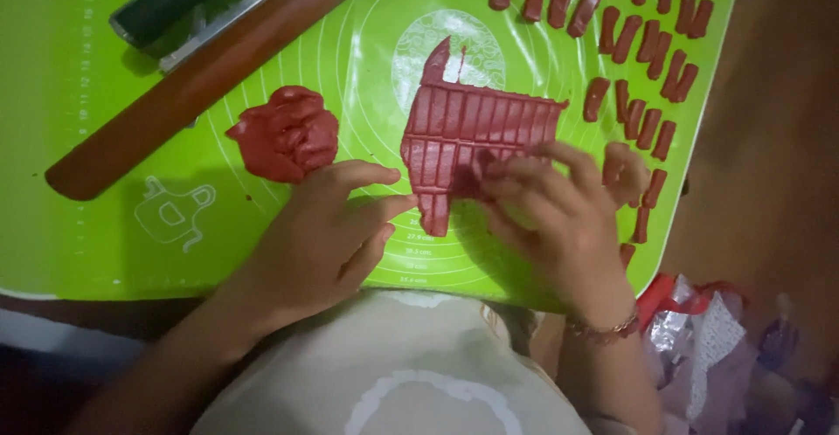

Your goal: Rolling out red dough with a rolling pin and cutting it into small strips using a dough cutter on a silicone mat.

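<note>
Where both hands meet, a flat red dough sheet (476, 134) lies scored into narrow strips. Right hand (559, 212) pinches one strip; left hand (328, 230) presses fingertips, loosely spread, beside it. Underneath lies a green mat (105, 243).

A home kitchen worktop is showing: a green silicone baking mat (105, 225) is lying on it, with a wooden rolling pin (201, 77), scored red dough (472, 129) and cut dough sticks (647, 42).

Crumpled red-and-silver foil wrappers (690, 313) lie heaped at the lower right, just off the green mat (105, 252).
</note>
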